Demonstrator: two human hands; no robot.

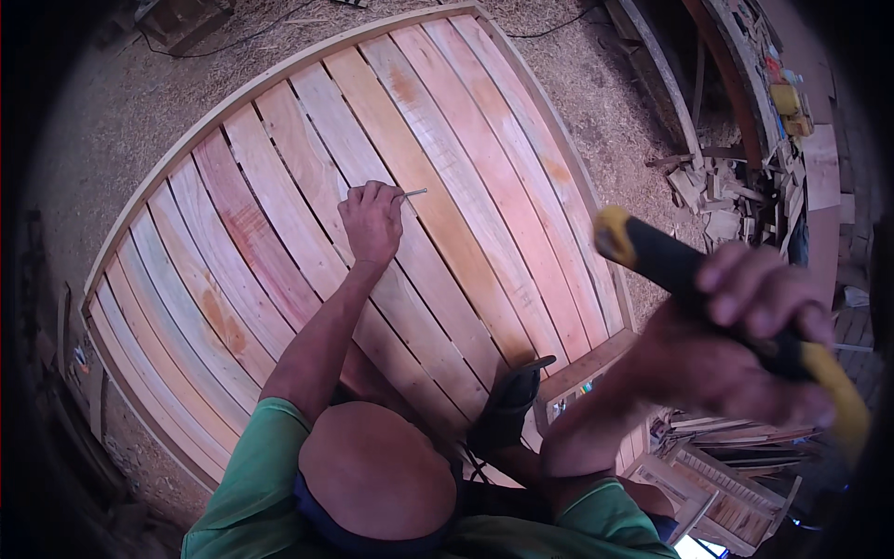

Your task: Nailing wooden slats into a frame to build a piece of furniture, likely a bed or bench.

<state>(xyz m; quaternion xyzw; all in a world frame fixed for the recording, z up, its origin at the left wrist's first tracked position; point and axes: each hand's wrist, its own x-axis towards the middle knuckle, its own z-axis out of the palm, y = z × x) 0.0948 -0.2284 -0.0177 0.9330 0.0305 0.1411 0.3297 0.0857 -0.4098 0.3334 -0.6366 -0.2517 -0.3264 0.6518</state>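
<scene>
My left hand [373, 222] is closed in a pinch on a thin metal nail [416, 192], which points to the right. It rests over the boards of a large slatted wooden panel [307, 130]. Raised at the right, my right hand [745, 326] is wrapped around a hammer [666, 261] with a black-and-yellow handle. That hand is blurred and well apart from the boards; the hammer's head cannot be made out near the dark rim.
A raised wooden edge [279, 70] borders the panel. Below its middle is a dark sandal-like thing [507, 401]. Wood shavings [605, 112] cover the ground. Scrap wood [717, 200] lies at the right, and a slatted wooden piece [731, 508] at the lower right.
</scene>
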